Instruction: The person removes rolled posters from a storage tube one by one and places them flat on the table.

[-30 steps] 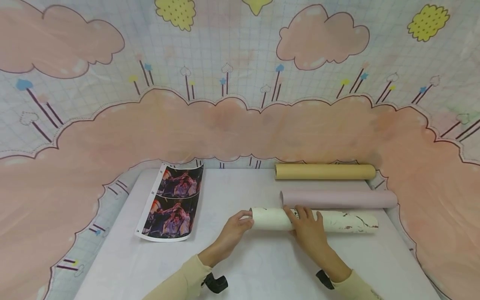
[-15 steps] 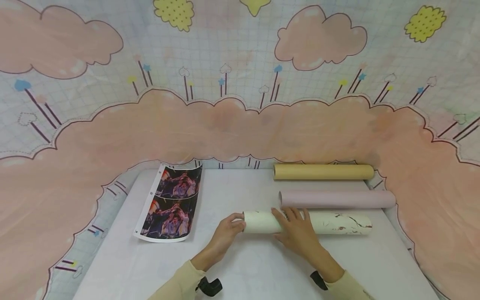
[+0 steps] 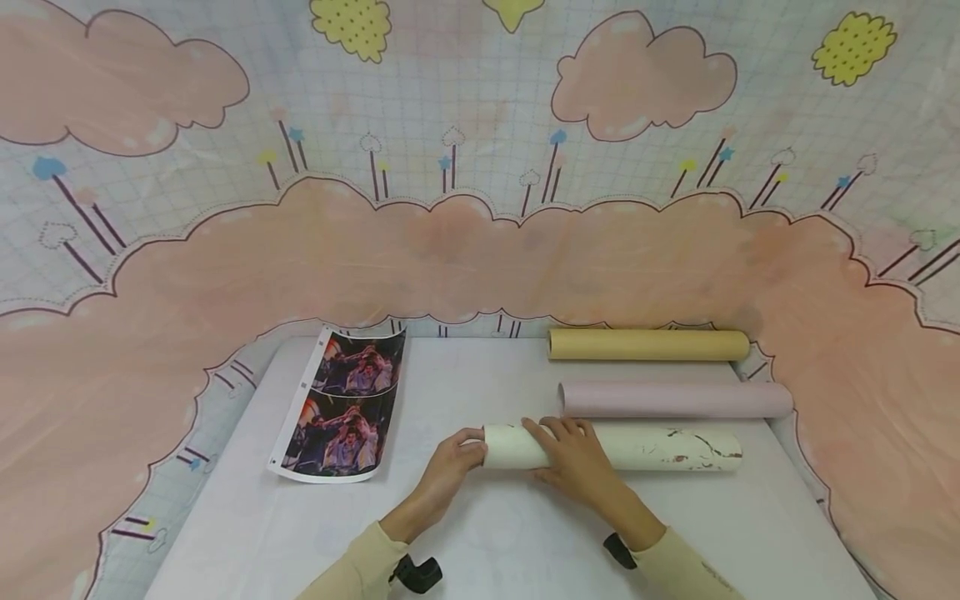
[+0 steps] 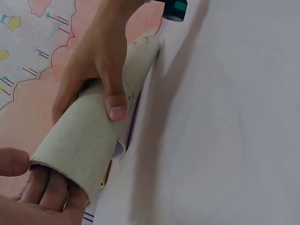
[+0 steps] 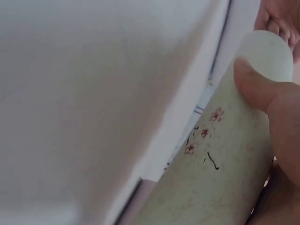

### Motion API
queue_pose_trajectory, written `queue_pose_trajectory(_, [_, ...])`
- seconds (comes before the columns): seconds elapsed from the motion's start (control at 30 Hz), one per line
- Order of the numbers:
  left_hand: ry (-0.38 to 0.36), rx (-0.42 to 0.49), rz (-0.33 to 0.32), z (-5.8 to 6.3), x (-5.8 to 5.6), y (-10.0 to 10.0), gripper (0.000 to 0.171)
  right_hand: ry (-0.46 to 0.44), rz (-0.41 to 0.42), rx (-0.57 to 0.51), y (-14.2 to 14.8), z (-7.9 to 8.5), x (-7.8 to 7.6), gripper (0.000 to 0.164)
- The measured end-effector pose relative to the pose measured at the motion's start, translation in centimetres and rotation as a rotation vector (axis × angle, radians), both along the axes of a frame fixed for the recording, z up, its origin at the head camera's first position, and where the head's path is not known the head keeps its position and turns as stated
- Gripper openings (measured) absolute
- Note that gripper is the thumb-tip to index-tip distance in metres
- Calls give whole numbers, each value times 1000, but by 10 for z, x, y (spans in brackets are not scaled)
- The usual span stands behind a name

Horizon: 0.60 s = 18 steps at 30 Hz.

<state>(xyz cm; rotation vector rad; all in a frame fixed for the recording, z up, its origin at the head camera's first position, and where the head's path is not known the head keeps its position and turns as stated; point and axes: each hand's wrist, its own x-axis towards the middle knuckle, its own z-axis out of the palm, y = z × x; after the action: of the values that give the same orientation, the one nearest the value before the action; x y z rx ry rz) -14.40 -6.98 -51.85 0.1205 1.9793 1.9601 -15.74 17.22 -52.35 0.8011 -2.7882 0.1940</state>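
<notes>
In the head view a cream paper roll [image 3: 660, 450] with small reddish and black flower marks lies across the middle of the white table. My left hand [image 3: 444, 468] holds its left end. In the left wrist view the left fingers [image 4: 49, 190] reach into the hollow end, with the thumb outside near the rim. My right hand [image 3: 576, 465] grips the roll from above, left of its middle. The right wrist view shows the right thumb [image 5: 258, 86] along the side of the roll [image 5: 211, 173], while the far fingers of that hand are hidden.
Behind the cream roll lie a pale pink roll [image 3: 675, 400] and a yellow roll [image 3: 648, 344], both roughly parallel to it. A printed photo sheet [image 3: 345, 408] with slightly curling edges rests on the table's left side. A cloud-patterned cloth [image 3: 480, 258] hangs behind the table.
The cream roll has shifted slightly left and nearer, with the left hand at its end. My right hand has slid left along it, closer to the left hand.
</notes>
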Motion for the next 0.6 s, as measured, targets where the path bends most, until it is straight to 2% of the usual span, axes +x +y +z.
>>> queue_pose_trajectory(0.23, [-4, -1, -82, -5, -1, 1, 54, 39, 0, -3, -5, -9, 2, 84])
queue_pose_trajectory(0.4, [11, -25, -71, -5, -1, 0, 52, 35, -9, -13, -6, -8, 4, 85])
queue_pose_trajectory(0.6, [24, -64, -26, -5, -1, -4, 46, 46, -8, -15, -6, -9, 4, 84])
